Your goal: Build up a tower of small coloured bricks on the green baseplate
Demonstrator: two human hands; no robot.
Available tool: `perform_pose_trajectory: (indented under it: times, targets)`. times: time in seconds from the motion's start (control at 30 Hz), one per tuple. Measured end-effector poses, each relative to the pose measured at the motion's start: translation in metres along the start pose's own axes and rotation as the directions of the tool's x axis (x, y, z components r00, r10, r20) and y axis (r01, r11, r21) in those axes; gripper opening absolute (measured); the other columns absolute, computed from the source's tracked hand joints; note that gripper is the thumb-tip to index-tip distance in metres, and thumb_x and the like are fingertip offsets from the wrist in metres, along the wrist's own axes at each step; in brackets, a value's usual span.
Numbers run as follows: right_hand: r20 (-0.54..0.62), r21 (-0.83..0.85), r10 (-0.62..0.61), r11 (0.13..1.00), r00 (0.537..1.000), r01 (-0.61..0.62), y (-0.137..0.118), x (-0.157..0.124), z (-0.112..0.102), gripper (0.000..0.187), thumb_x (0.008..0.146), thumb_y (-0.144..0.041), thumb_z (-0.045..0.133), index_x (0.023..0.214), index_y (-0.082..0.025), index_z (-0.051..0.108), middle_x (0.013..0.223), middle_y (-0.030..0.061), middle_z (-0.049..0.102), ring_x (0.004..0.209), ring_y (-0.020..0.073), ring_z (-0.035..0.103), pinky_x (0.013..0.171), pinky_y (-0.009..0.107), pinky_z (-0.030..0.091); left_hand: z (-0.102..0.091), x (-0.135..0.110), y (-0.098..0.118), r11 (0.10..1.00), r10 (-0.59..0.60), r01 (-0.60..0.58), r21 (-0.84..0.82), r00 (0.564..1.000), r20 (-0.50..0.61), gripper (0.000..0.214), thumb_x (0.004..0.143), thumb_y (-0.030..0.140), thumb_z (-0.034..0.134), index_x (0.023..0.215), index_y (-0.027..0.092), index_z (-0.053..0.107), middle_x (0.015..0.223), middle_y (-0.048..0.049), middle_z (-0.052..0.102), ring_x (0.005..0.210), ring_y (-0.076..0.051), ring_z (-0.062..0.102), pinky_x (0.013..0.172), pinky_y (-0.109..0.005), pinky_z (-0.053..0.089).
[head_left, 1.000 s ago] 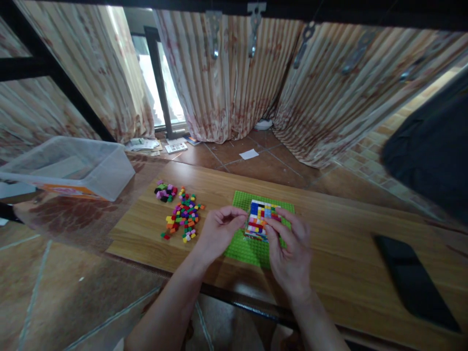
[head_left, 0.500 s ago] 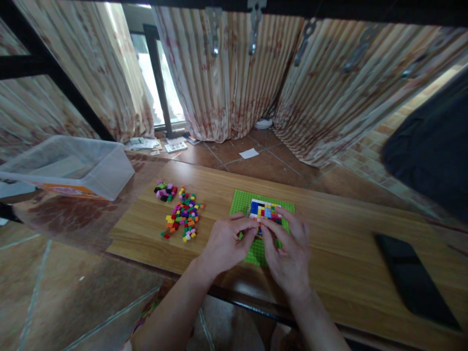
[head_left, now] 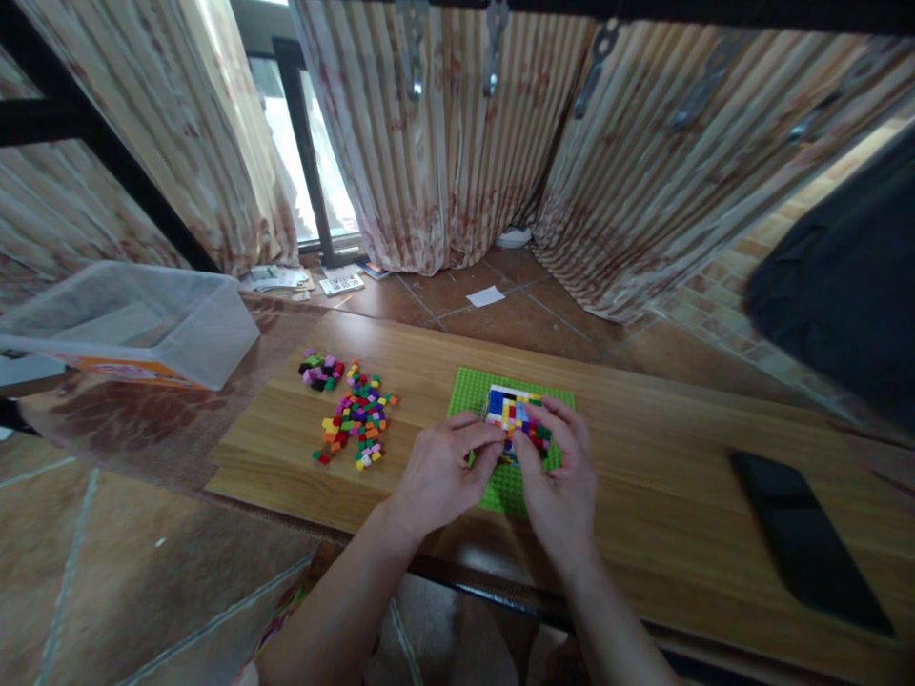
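A multicoloured toy brick build stands on a green studded baseplate. Its top shows blue, white, yellow and red bricks. At its front left corner my left hand is closed, thumb and forefinger pinched together; whatever is between the tips is too small to make out. My right hand grips the build from the right, thumb at the front and fingers over the top and right side. Those fingers hide part of the build. Further left lies a loose pile of small toy bricks in many colours.
A smaller heap of pink, black and green bricks lies behind the pile. On the wooden table, a black phone-like slab rests at the right. A clear plastic bin stands left. Striped curtains hang behind.
My right hand has shifted slightly, its fingers lifting and spreading further from the thumb over the build. The left hand keeps its pinch at the same corner. The view has tilted a little.
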State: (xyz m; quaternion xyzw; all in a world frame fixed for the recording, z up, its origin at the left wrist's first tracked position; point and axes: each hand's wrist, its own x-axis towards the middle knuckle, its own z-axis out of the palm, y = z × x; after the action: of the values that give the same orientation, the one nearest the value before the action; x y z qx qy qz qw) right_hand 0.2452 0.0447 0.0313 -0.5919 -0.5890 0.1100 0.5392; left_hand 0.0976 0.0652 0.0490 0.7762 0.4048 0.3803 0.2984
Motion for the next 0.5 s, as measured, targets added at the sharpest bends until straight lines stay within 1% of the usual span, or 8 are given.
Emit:
perform_pose_trajectory:
  times: [0.27,0.5]
  targets:
    - [-0.001,0.020,0.016,1.000,1.000,-0.016,-0.0011,-0.0002,0.0032,0.023,0.085,-0.025,0.059,0.107,-0.023,0.067,0.125,0.0088,0.056,0.117,0.0223,0.053,0.099,0.044,0.043,0.0017,-0.0005,-0.0024,0.997,0.053,-0.052,0.057,0.998,-0.028,0.018,0.091,0.019,0.052,0.093,0.019,0.070,0.080,-0.0034,0.065,0.074,-0.013,0.060,0.068,-0.023,0.047]
    - [0.010,0.053,0.066,0.996,0.998,-0.067,-0.0028,-0.0004,0.0066,0.023,0.085,-0.026,0.059,0.106,-0.025,0.068,0.125,0.0084,0.057,0.118,0.0239,0.052,0.101,0.049,0.041,0.0023,-0.0013,-0.0017,0.996,0.062,-0.060,0.059,0.997,-0.042,0.017,0.091,0.018,0.052,0.093,0.018,0.070,0.079,-0.0032,0.065,0.073,-0.013,0.060,0.067,-0.023,0.047]
